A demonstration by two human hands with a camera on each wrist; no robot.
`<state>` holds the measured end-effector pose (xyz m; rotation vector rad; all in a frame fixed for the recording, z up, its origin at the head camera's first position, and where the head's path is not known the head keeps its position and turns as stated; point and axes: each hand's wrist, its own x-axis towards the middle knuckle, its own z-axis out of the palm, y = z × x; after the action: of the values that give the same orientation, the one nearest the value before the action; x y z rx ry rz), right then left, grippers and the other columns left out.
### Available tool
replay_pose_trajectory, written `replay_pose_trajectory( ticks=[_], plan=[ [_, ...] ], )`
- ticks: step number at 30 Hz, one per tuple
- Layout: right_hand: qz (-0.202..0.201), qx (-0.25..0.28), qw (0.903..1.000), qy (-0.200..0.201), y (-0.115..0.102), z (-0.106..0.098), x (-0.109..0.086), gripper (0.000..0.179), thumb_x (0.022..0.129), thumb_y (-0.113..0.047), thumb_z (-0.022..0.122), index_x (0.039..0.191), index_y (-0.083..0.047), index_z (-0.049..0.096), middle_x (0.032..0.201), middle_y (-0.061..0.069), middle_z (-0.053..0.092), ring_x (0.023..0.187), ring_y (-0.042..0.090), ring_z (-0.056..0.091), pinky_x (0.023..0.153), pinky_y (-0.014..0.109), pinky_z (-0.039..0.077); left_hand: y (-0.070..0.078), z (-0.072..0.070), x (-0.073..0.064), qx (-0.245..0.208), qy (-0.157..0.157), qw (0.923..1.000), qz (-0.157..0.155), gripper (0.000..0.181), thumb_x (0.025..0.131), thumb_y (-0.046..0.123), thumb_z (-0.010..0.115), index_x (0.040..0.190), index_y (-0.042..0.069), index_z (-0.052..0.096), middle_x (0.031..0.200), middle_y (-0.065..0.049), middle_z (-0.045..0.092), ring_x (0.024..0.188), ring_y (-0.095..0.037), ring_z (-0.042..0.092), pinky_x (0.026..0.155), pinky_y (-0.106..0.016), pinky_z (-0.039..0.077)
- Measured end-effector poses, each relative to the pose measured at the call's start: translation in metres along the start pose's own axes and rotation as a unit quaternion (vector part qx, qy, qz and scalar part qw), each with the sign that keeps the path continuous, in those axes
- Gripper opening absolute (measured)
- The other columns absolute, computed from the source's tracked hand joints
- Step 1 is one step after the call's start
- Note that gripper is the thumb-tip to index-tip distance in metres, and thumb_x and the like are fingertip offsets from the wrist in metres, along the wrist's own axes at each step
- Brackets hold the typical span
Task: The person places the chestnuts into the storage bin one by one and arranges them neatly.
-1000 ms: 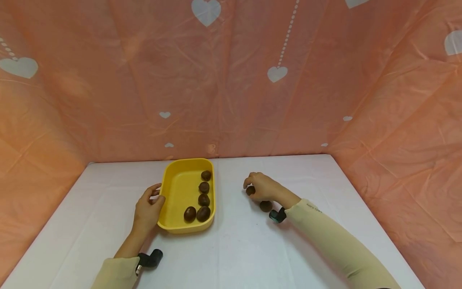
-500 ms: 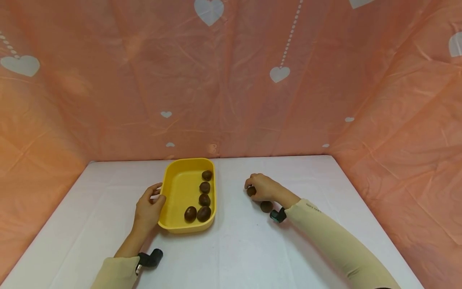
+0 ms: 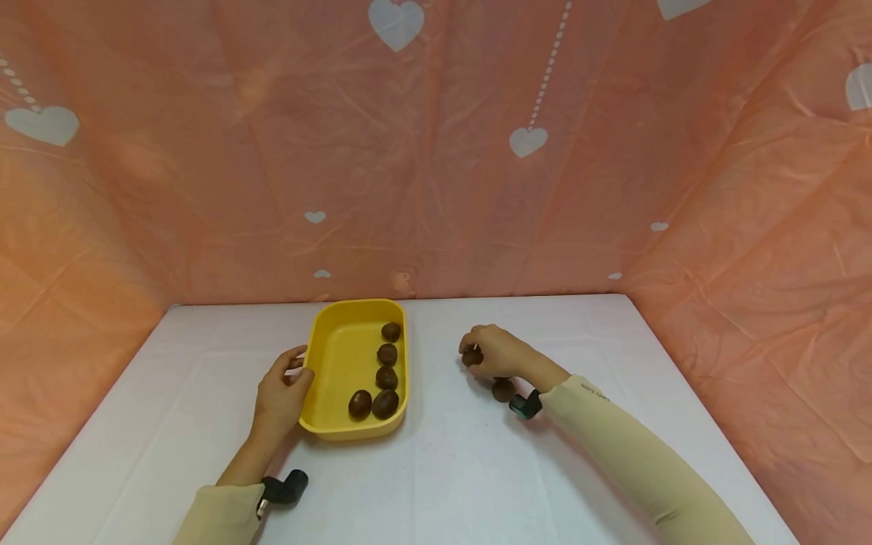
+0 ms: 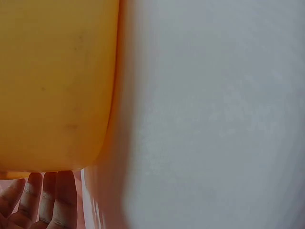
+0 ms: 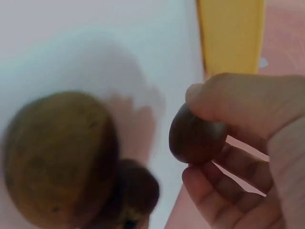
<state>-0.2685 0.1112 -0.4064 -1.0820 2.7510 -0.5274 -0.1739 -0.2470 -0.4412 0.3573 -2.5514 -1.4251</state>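
My right hand (image 3: 500,353) is over the right-middle of the table, pinching a small brown egg-shaped ball (image 5: 195,136) between thumb and fingertips. Beside its wrist sits another brown ball (image 3: 503,390). The right wrist view shows that ball large and near, with a smaller dark brown ball (image 5: 138,186) partly hidden behind it. On the left stands a yellow tray (image 3: 320,409) with several brown balls (image 3: 386,378) along its right side and near end. My left hand (image 3: 278,393) holds the tray's left wall, thumb at the rim. In the left wrist view its fingers (image 4: 64,200) meet the tray's edge, tips hidden.
A white cloth (image 3: 443,484) covers the table. Pink sheeting (image 3: 463,227) with pale hearts hangs behind it and at both sides. A small black camera is strapped to each wrist.
My right hand and the pinched ball have shifted very slightly away and to the left. The left hand, the tray and the balls in it have stayed in place.
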Motion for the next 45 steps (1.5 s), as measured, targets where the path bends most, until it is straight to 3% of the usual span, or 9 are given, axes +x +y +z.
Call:
replay_pose_trajectory(
  ticks=[9, 17, 22, 25, 32, 38, 45],
  plan=[
    [-0.050, 0.022, 0.9981, 0.027, -0.017, -0.005, 0.003, 0.028, 0.077, -0.007, 0.071, 0.104, -0.003, 0.070, 0.087, 0.000, 0.062, 0.078, 0.012, 0.054, 0.074, 0.024, 0.047, 0.000, 0.000, -0.001, 0.001, -0.004, 1.0000, -0.001, 0.044, 0.093, 0.017, 0.052, 0.137, 0.015, 0.051, 0.127, -0.013, 0.059, 0.087, 0.000, 0.054, 0.070, -0.011, 0.045],
    [-0.100, 0.027, 0.9923, 0.068, -0.031, -0.005, 0.013, 0.022, 0.076, -0.008, 0.070, 0.098, -0.006, 0.070, 0.081, -0.001, 0.060, 0.077, 0.011, 0.054, 0.074, 0.022, 0.046, 0.001, 0.000, -0.001, 0.004, -0.003, 1.0000, 0.000, 0.044, 0.094, 0.017, 0.052, 0.138, 0.014, 0.050, 0.127, -0.014, 0.059, 0.103, -0.023, 0.060, 0.070, -0.011, 0.044],
    [-0.102, 0.049, 0.9905, 0.078, -0.043, -0.005, 0.020, 0.023, 0.076, -0.008, 0.070, 0.099, -0.007, 0.070, 0.082, -0.001, 0.060, 0.077, 0.012, 0.054, 0.072, 0.022, 0.046, 0.000, -0.001, -0.001, 0.005, -0.002, 1.0000, -0.002, 0.044, 0.094, 0.017, 0.052, 0.138, 0.014, 0.050, 0.127, -0.014, 0.059, 0.099, -0.018, 0.059, 0.071, -0.010, 0.044],
    [-0.098, 0.052, 0.9908, 0.077, -0.051, -0.004, 0.025, 0.024, 0.076, -0.009, 0.070, 0.101, -0.009, 0.070, 0.083, -0.002, 0.060, 0.077, 0.011, 0.055, 0.071, 0.022, 0.046, 0.001, -0.001, -0.001, 0.005, -0.001, 1.0000, -0.003, 0.045, 0.093, 0.017, 0.052, 0.138, 0.014, 0.050, 0.127, -0.014, 0.059, 0.096, -0.014, 0.058, 0.070, -0.010, 0.043],
    [-0.111, 0.056, 0.9892, 0.078, -0.067, 0.000, 0.038, 0.028, 0.076, -0.010, 0.071, 0.104, -0.009, 0.070, 0.090, 0.001, 0.063, 0.080, 0.011, 0.056, 0.070, 0.021, 0.047, 0.001, 0.000, 0.000, 0.003, -0.001, 1.0000, 0.004, 0.045, 0.093, 0.017, 0.052, 0.138, 0.013, 0.050, 0.127, -0.016, 0.059, 0.098, -0.019, 0.060, 0.070, -0.010, 0.044],
    [-0.117, 0.084, 0.9879, 0.058, -0.084, 0.006, 0.050, 0.031, 0.077, -0.010, 0.071, 0.108, -0.009, 0.067, 0.095, 0.002, 0.063, 0.083, 0.013, 0.055, 0.073, 0.021, 0.047, 0.000, 0.000, 0.001, 0.002, -0.004, 1.0000, -0.002, 0.044, 0.093, 0.018, 0.053, 0.138, 0.014, 0.051, 0.127, -0.014, 0.059, 0.092, -0.009, 0.057, 0.070, -0.010, 0.044],
    [-0.121, 0.085, 0.9881, 0.043, -0.100, 0.018, 0.065, 0.031, 0.078, -0.011, 0.074, 0.107, -0.009, 0.067, 0.101, 0.002, 0.065, 0.089, 0.013, 0.056, 0.083, 0.020, 0.047, 0.001, 0.000, 0.000, 0.001, -0.009, 1.0000, -0.004, 0.045, 0.094, 0.018, 0.052, 0.139, 0.014, 0.049, 0.128, -0.015, 0.058, 0.100, -0.020, 0.059, 0.070, -0.011, 0.044]
  ],
)
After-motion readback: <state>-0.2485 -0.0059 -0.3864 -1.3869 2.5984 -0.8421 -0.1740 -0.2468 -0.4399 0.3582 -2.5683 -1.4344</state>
